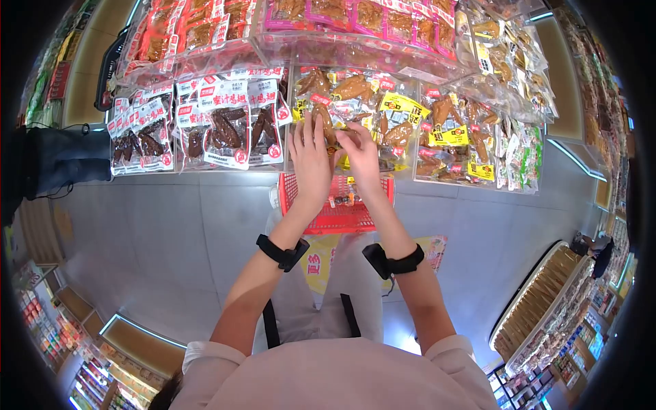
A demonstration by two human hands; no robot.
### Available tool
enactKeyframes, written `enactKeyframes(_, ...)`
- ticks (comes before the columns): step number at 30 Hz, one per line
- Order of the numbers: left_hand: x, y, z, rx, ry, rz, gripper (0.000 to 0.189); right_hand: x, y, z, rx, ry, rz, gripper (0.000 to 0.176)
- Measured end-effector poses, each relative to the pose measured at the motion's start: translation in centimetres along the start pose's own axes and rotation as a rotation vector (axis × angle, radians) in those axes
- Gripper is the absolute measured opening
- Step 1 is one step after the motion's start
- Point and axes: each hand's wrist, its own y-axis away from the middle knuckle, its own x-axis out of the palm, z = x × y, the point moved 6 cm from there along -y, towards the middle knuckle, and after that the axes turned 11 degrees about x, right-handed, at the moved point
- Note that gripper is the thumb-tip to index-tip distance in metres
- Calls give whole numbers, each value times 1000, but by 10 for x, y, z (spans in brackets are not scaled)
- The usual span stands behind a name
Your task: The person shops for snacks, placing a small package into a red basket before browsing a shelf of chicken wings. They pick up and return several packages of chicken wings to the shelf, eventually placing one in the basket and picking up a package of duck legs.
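Taking the packet under my fingers as the dial's centre, white-labelled packets (225,130) of dark meat stand in their bin at nine o'clock. My left hand (312,154) lies on the clear packet (329,130) of brown meat, fingers straight and together, clenching nothing; I'd keep that touch light and flat, since the film looks slippery. That packet sits among others in the middle bin, partly covered by my fingers. Below, at six o'clock, is the red basket (335,224). My right hand (362,154), at about four o'clock, has thumb and fingers curled at the packet's edge; I cannot tell whether they pinch it. Film is best taken by its seam, I judge, clear of the yellow-labelled packets (447,137) at three o'clock.
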Motion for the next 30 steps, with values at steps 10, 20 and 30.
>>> enactKeyframes(10,-14,9,1,33,258,4,71,14,-6,12,-132,249,4,18)
enactKeyframes(20,-29,31,38,-195,493,-135,25,-93,16,44,30,-224,-37,23)
enactKeyframes(30,22,-13,23,-386,575,-81,27,-150,61,10,157,-230,-142,22)
